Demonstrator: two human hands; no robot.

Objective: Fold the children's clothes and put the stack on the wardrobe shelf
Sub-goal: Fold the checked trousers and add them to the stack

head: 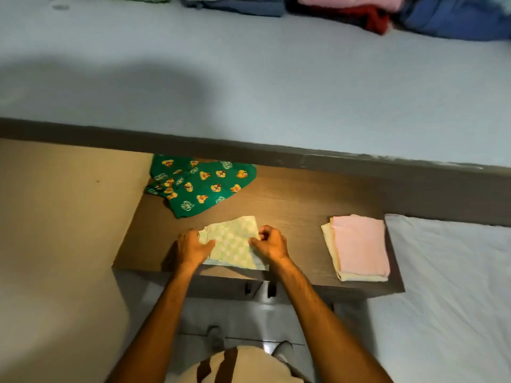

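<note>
A small garment in a pale green and white check (235, 247) lies on the wooden tabletop (290, 208) near its front edge. My left hand (192, 248) grips its left side and my right hand (269, 243) pinches its right edge, with part of the cloth folded over. Behind it, half under the wall ledge, lies an unfolded green garment with yellow cartoon prints (201, 185). To the right sits a folded stack (358, 248), a pink piece on top of a cream one.
A grey ledge (249, 147) overhangs the table's back edge. Above it a pale blue surface holds folded clothes (345, 9) at the top of the view. A white sheeted bed (456, 286) adjoins the table on the right. A beige wall stands on the left.
</note>
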